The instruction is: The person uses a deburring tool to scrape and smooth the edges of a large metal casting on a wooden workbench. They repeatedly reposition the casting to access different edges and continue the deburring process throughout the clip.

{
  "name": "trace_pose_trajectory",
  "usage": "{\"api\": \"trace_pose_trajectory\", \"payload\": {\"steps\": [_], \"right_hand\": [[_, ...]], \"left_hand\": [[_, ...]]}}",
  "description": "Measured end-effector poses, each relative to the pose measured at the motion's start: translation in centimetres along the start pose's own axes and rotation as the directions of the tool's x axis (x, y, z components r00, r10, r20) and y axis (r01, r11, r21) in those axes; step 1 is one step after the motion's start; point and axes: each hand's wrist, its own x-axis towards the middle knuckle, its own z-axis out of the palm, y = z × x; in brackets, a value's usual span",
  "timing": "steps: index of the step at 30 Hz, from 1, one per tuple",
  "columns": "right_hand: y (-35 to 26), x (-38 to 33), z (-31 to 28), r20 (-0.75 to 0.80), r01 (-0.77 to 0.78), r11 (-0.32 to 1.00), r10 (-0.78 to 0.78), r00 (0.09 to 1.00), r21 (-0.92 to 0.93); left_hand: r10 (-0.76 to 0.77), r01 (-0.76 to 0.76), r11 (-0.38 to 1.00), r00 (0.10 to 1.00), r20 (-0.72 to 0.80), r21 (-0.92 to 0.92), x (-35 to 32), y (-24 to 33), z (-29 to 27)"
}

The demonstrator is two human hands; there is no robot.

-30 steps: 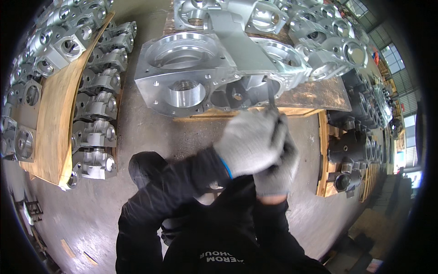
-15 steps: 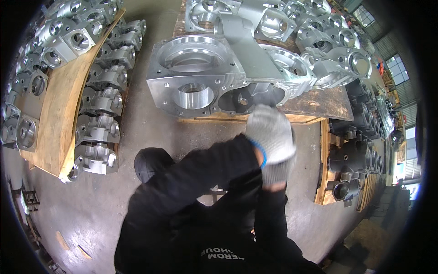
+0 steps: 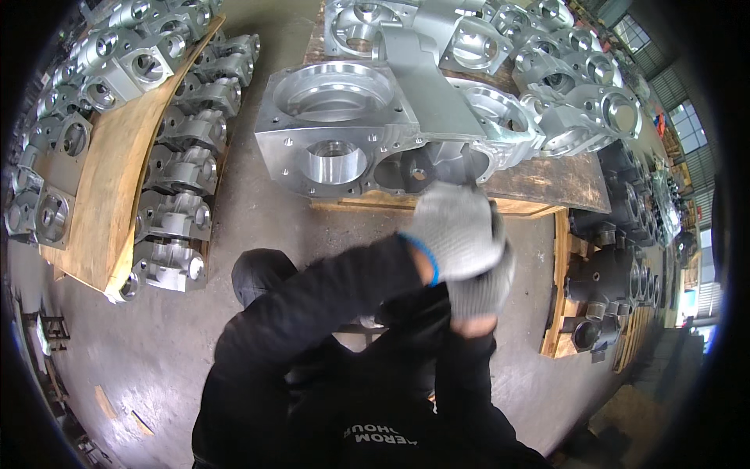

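Both hands wear grey knit gloves and meet just in front of a big machined aluminium housing [image 3: 336,133] with round bores. My left hand [image 3: 457,230] lies curled over my right hand [image 3: 483,291], hiding most of it. Motion blur keeps me from seeing whether anything is held between them. The hands hover near the housing's lower right corner, close to a dark opening [image 3: 418,173], and I cannot tell if they touch it. My black sleeves come up from the lower edge.
The housing rests on a wooden pallet [image 3: 539,184] with several more silver castings [image 3: 578,102] behind it. A row of smaller castings [image 3: 176,211] runs beside a plywood board [image 3: 117,180] on the left. Dark castings [image 3: 601,289] stand on a pallet at the right. Concrete floor [image 3: 258,219] lies between.
My joined hands have risen toward the housing's lower right corner. A thin dark piece that stuck up from them a second ago no longer shows.
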Motion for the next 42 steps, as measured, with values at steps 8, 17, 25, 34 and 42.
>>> {"api": "trace_pose_trajectory", "payload": {"steps": [8,17,25,34,42], "right_hand": [[-2.1,0.4,-0.7,-0.023,-0.054,0.473,0.155,0.988,0.880],[0.7,1.9,0.1,0.062,-0.124,0.238,0.251,0.966,0.963],[-1.3,3.5,0.1,0.275,-0.249,-0.525,-0.029,0.961,0.814],[-3.0,3.3,1.1,0.238,-0.210,-0.313,0.056,0.970,0.926],[-2.9,2.3,1.8,-0.096,0.002,0.623,0.118,0.988,0.782]], "left_hand": [[-0.053,0.068,0.976,0.996,0.078,-0.207,-0.1,1.1,-3.3],[-0.019,0.025,0.975,0.999,0.031,-0.220,-1.0,-1.2,-1.6],[-0.044,0.226,0.875,0.917,-0.395,0.427,-1.7,-9.7,-8.6],[0.021,0.157,0.910,0.906,-0.422,0.383,-1.7,-11.2,-8.5],[-0.066,0.207,0.939,0.893,-0.445,0.275,-1.8,-10.9,-8.7]]}}
